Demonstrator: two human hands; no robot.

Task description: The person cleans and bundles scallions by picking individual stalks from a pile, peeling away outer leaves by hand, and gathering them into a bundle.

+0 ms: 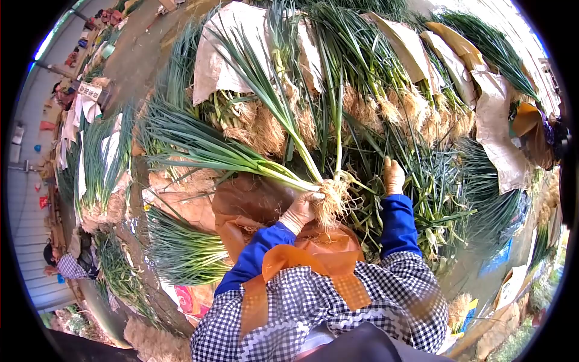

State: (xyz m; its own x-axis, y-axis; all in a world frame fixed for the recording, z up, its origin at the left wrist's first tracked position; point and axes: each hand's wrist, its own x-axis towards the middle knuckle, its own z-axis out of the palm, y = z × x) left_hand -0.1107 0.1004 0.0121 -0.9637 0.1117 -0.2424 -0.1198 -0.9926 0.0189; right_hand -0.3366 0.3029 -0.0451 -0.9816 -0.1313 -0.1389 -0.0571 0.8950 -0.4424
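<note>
My left hand (300,208) is closed around several green onions (280,172) just above their pale, stringy roots (330,202). Their stalks fan out away from me, some to the left and some upward. To the right of the roots, my right hand (394,176) is closed, with its fingertips at the end of a long dark green leaf (369,134). Beneath that hand lies a heap of loose leaves and trimmings (422,205). An orange plastic apron (289,258) covers my front and lap.
Bundles of green onions (386,78) with roots toward me lie ahead, partly under beige cloths (232,54). Another pile of green onions (184,247) is at my left. More onions (494,181) lie to the right. A person (72,265) sits at the far left.
</note>
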